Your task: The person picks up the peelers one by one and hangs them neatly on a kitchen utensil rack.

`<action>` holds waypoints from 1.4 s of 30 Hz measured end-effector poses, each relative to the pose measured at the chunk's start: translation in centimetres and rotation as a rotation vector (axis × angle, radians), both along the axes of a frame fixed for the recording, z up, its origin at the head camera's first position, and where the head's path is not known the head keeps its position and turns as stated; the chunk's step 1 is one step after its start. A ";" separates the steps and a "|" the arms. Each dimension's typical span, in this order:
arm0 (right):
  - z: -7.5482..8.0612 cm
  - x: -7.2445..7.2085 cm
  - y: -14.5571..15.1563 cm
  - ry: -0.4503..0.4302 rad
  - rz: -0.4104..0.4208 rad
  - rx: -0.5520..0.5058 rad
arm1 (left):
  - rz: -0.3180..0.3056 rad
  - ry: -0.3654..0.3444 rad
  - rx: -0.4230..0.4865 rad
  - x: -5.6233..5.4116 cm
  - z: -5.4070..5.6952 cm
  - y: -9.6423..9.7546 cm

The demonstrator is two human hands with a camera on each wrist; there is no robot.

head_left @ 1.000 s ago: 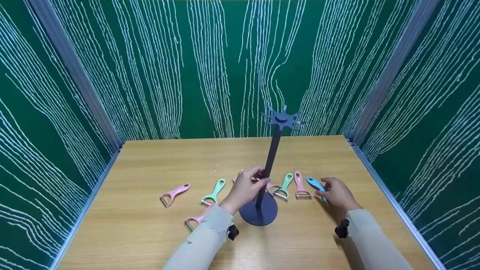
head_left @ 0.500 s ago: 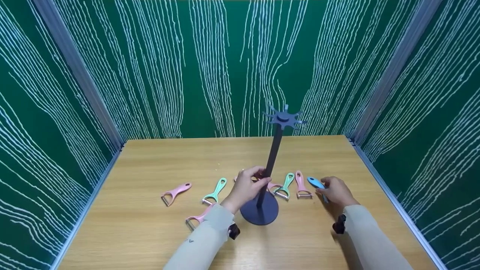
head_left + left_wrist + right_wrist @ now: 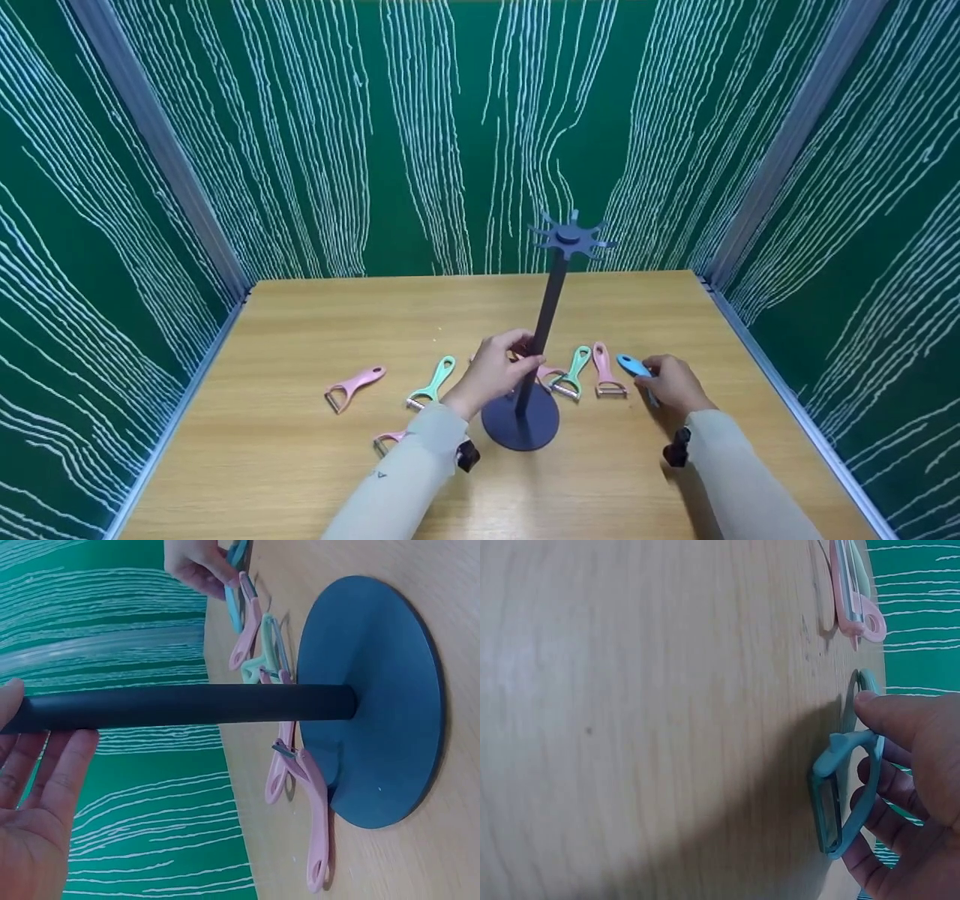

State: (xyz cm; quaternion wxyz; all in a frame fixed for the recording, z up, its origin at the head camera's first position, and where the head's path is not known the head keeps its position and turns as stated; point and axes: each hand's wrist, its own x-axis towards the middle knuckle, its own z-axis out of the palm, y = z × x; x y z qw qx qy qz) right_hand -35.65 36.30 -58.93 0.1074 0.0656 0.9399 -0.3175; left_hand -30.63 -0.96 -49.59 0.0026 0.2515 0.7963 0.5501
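My left hand (image 3: 495, 375) holds the pole of a dark stand (image 3: 551, 296) about midway up, thumb on one side and fingers on the other. The stand has a round base (image 3: 520, 431) on the table and a star-shaped ring of hooks (image 3: 568, 236) on top, with nothing hanging there. To the right, my right hand (image 3: 677, 386) pinches a blue peeler (image 3: 634, 366) near its middle, close to the tabletop. In the right wrist view the thumb lies on one side of this peeler's handle, with the blade frame (image 3: 829, 780) pointing down toward the wood.
A pink peeler (image 3: 602, 367) and a green peeler (image 3: 581, 364) lie between the stand and my right hand. More pink peelers (image 3: 316, 817) lie behind the base. Farther left are a green peeler (image 3: 442, 371) and a pink peeler (image 3: 364, 377). Green walls surround the wooden table (image 3: 300, 465).
The right hand's fingers have closed in slightly on the blue peeler, which has barely moved. My left hand keeps its place on the pole. The whole view has shifted slightly.
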 end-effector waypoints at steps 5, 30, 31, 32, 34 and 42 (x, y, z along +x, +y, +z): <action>0.3 0.0 0.0 0.010 -0.006 0.012 | 0.000 -0.015 0.027 -0.1 0.1 0.1; 4.9 1.7 -2.9 0.201 -0.021 -0.156 | -0.005 0.027 0.061 0.2 -0.7 0.3; 5.1 1.7 -3.1 0.212 -0.017 -0.157 | -0.001 0.034 0.062 0.2 -0.7 0.3; 5.2 1.8 -3.2 0.222 -0.019 -0.157 | 0.003 0.040 0.061 0.2 -0.7 0.4; 5.5 1.9 -3.6 0.239 -0.019 -0.162 | 0.009 0.044 0.059 0.2 -0.6 0.5; 6.9 1.8 -4.9 0.372 0.018 -0.158 | 0.013 0.010 0.042 0.2 -0.4 0.2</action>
